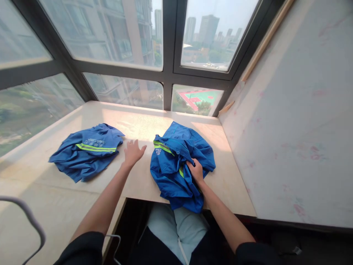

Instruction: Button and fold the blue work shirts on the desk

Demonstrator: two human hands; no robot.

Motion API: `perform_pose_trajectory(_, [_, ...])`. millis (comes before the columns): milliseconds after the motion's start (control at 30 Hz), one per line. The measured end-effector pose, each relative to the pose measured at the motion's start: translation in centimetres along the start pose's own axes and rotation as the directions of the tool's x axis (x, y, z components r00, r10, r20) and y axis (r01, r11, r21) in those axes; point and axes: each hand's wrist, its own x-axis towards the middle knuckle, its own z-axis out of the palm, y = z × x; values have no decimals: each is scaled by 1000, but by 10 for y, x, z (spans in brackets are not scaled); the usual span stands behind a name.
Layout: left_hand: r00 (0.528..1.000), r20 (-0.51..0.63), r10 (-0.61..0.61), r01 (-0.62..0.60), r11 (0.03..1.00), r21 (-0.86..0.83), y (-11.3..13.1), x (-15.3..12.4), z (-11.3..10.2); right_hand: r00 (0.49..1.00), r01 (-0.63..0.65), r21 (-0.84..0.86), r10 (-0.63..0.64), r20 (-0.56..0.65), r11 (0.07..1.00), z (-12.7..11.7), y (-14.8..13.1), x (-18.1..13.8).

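In front of me lies a crumpled blue work jacket (176, 173) with yellow-green reflective strips, its lower edge hanging over the table's front edge. My right hand (196, 171) grips a fold of it, the fingertips partly hidden in the cloth. To its left, my left hand (133, 151) is empty over the tabletop, thumb and fingers spread. That hand is between the two garments, nearest a second blue garment (88, 152) at the left. This one lies loosely gathered, with a reflective stripe and pale printing facing up.
The pale wooden tabletop (138, 187) fills a window corner with dark frames (168, 73). A pale wall (289, 129) with faint flower marks bounds the right side. A grey cable (35, 224) curves at the lower left. My legs (176, 224) are under the front edge.
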Motion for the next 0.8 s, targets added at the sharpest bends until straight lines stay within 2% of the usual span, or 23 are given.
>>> perform_pose_trajectory(67, [1000, -6, -2, 0, 949, -317, 46, -27, 12, 1000, -12, 55, 14, -24, 998, -3, -11, -7])
perform_pose_trajectory(100, [998, 46, -37, 55, 870, -489, 67, -43, 19, 999, 7, 71, -3, -53, 997, -4, -18, -12])
perform_pose_trajectory(167, [970, 244, -10, 193, 645, -739, 104, -78, 33, 991, 96, 82, -88, -106, 992, -7, -32, -28])
perform_pose_trajectory(200, [953, 302, 33, 238, 537, -809, 119, -95, 41, 983, 158, 81, -148, -112, 984, -8, -40, -37])
perform_pose_trajectory(233, [947, 306, 98, 232, 452, -861, 130, -110, 47, 976, 207, 92, -198, -95, 974, -10, -47, -46])
perform_pose_trajectory(333, [957, 250, 146, 194, 316, -929, 143, -140, 59, 977, 210, 197, -210, -21, 958, -24, -67, -67])
perform_pose_trajectory(467, [908, 376, 187, 343, 185, -921, 118, -147, 58, 998, 36, 336, -53, 41, 941, -62, -78, -71])
perform_pose_trajectory(533, [926, 359, 119, 329, 217, -919, 96, -145, 57, 998, -39, 371, 17, 63, 928, -82, -73, -68])
perform_pose_trajectory(567, [945, 321, 64, 292, 283, -914, 85, -146, 59, 996, -83, 398, 70, 48, 913, -91, -69, -67])
perform_pose_trajectory(633, [974, 224, -26, 208, 484, -850, 65, -148, 66, 975, -183, 509, 220, -12, 841, -105, -54, -64])
perform_pose_trajectory(700, [989, 135, -52, 133, 697, -705, 51, -154, 76, 928, -240, 646, 366, -67, 725, -114, -35, -60])
perform_pose_trajectory(733, [995, 93, -46, 94, 783, -615, 47, -158, 82, 906, -246, 696, 415, -83, 674, -118, -25, -58])
perform_pose_trajectory(800, [1000, 20, -10, 18, 894, -447, 43, -165, 90, 881, -244, 739, 461, -102, 628, -124, -6, -54])
